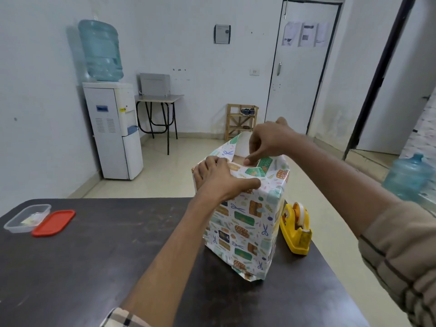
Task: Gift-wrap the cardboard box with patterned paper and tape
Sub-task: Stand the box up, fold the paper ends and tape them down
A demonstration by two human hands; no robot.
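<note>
— Where's the box [238,159]?
— Upright on the table [118,256], right of the tub [27,218] and lid [53,223], in paper [243,223].
— And the hands?
— Left hand [219,178] presses the top fold, fingers straight. Right hand [266,142] pinches a flap above it. Dispenser [296,228] just beside.

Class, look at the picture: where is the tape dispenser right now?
In the head view the yellow tape dispenser stands on the dark table, just right of the wrapped box and near the table's right edge.
</note>
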